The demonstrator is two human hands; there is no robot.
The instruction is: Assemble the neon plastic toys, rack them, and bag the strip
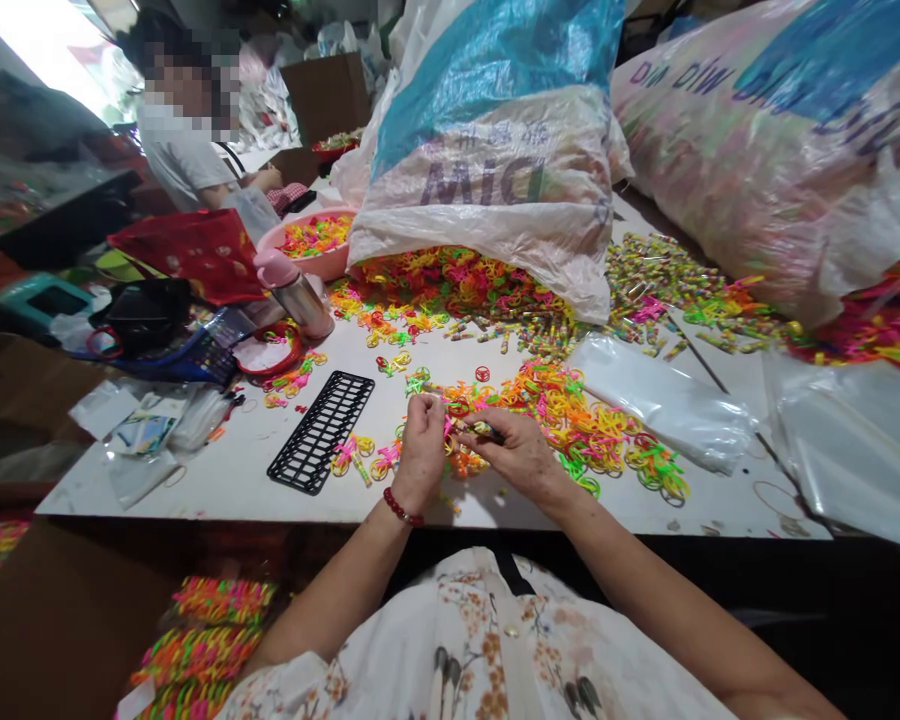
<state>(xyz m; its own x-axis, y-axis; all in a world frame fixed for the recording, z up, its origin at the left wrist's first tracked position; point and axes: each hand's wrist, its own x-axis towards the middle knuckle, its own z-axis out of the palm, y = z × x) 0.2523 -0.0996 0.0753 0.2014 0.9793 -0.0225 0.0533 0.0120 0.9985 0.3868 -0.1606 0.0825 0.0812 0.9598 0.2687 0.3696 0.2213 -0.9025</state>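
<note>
My left hand (pixel 420 450) and my right hand (pixel 516 452) meet over the white table (pixel 217 480), fingers pinched together. Between them sits a small colourful plastic piece (pixel 471 428), held by both; its exact shape is too small to make out. Just beyond my hands lies a heap of neon plastic rings and toy pieces (pixel 592 425). A few finished-looking pieces (pixel 360 455) lie left of my left hand, beside a black plastic grid tray (pixel 319 430). A red bead bracelet circles my left wrist.
Big plastic sacks (pixel 495 150) spill more neon pieces at the back. Clear bags (pixel 660 400) lie to the right. A pink-capped flask (pixel 296 295), a pink basin (pixel 322 245) and clutter stand on the left. Another person (pixel 184 130) sits far left.
</note>
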